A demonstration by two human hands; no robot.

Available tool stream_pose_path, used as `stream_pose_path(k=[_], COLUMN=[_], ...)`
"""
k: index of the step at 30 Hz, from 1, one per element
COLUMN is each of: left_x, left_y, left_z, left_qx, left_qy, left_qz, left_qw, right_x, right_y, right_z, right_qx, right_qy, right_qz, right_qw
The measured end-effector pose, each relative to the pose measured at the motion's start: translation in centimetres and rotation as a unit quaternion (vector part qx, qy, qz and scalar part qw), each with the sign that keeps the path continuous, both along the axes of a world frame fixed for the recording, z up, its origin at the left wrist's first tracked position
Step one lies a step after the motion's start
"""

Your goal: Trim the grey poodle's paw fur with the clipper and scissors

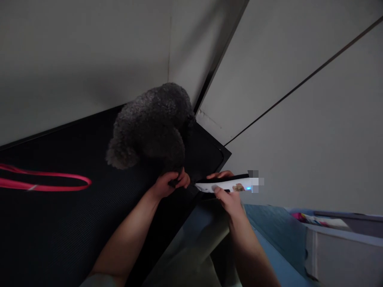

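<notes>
A small dog with dark grey curly fur [152,125] stands on a black ribbed table top [60,223], facing away toward the wall corner. My left hand [170,184] is closed round one of the dog's dark paws at the table's near edge. My right hand [229,195] grips a white electric clipper [227,184] with a blue light lit. The clipper's blade end points left, close to the held paw.
A red leash loop [44,180] lies on the table at the left. Pale walls meet in a corner behind the dog. A blue cloth [275,231] and a white shelf edge [335,231] with small items are at the lower right.
</notes>
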State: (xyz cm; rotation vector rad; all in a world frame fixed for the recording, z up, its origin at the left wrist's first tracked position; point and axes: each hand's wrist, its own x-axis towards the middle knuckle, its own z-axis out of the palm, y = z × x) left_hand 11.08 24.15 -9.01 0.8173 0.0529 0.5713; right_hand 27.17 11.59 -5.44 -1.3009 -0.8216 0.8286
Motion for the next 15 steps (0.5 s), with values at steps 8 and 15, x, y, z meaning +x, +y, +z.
stream_pose_path(k=[8,15], left_x=[-0.4,-0.4], left_y=[0.1,0.3], left_z=[-0.4,-0.6], left_qx=[-0.01,0.008], left_qy=[0.002,0.022], left_qz=[-0.009,0.001], left_qw=[1.0,1.0], right_x=[-0.5,-0.7], right_y=[0.4,0.6], right_z=[-1.3,-1.4], right_qx=[-0.036,-0.059], right_qy=[0.073,0.024], right_qz=[-0.09,-0.077], right_qw=[0.993,0.995])
